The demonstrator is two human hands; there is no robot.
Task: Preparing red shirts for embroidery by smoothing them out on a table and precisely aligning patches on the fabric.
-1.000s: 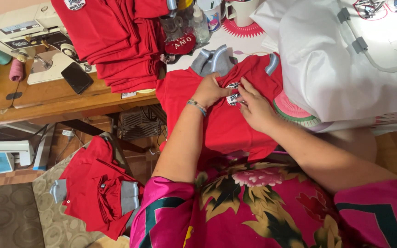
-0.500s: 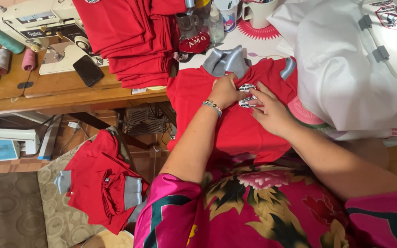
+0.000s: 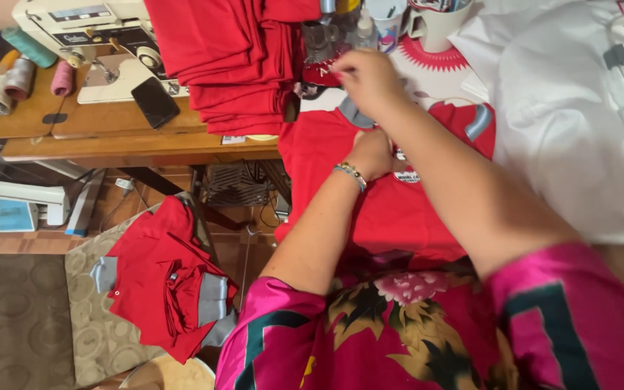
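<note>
A red polo shirt (image 3: 391,217) with a grey collar lies spread on the table in front of me, with a small embroidered patch (image 3: 407,175) on its chest. My left hand (image 3: 373,154), a beaded bracelet on its wrist, rests curled on the shirt just left of the patch and pins the cloth down. My right hand (image 3: 366,76) is raised over the shirt's collar, fingers bent, close to a glass jar (image 3: 317,36) and a small bottle (image 3: 365,29) at the back. Whether it holds anything cannot be seen.
A stack of folded red shirts (image 3: 232,65) sits at the back left beside a sewing machine (image 3: 95,36), a black phone (image 3: 155,101) and thread spools (image 3: 16,76). White cloth (image 3: 565,123) covers the right. More red shirts (image 3: 160,282) lie on the floor.
My right hand has left the patch and lifted toward the back of the table. My left hand stays on the shirt. The camera has moved closer.
</note>
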